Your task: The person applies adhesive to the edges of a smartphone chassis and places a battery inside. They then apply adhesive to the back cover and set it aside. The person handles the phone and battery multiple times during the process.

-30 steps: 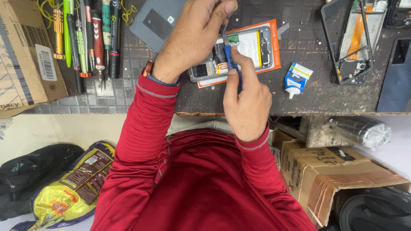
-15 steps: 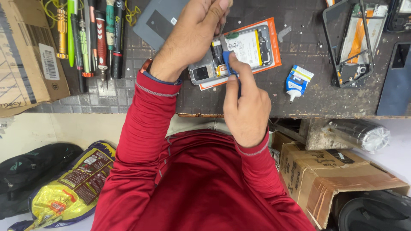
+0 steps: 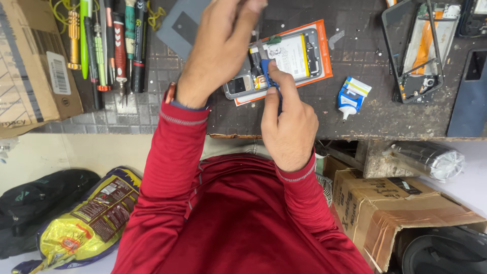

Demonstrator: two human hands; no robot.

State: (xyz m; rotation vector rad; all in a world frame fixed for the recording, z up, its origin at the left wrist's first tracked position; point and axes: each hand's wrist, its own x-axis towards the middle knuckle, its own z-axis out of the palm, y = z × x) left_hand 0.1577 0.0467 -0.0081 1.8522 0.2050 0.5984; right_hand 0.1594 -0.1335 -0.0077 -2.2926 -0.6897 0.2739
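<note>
An opened phone [image 3: 291, 56] with its white battery exposed lies on an orange-edged backing on the dark workbench [image 3: 284, 116]. My right hand [image 3: 289, 122] pinches a small blue pry tool [image 3: 267, 71] against the phone's lower-left part, beside the camera end. My left hand [image 3: 218, 50] reaches over the phone's left end, its fingers bunched together near the top edge of the view. Whatever they pinch is hidden. Both arms wear red sleeves.
A row of screwdrivers [image 3: 111, 45] and a cardboard box [image 3: 30, 66] lie at the left, a grey panel [image 3: 177, 25] behind my left hand. A glue bottle [image 3: 350, 99], another stripped phone [image 3: 418, 48] and a dark phone [image 3: 469, 96] lie at the right. Boxes and bags sit below the bench.
My left hand has lifted slightly toward the top of the view. My right hand keeps the blue tool at the same spot on the phone.
</note>
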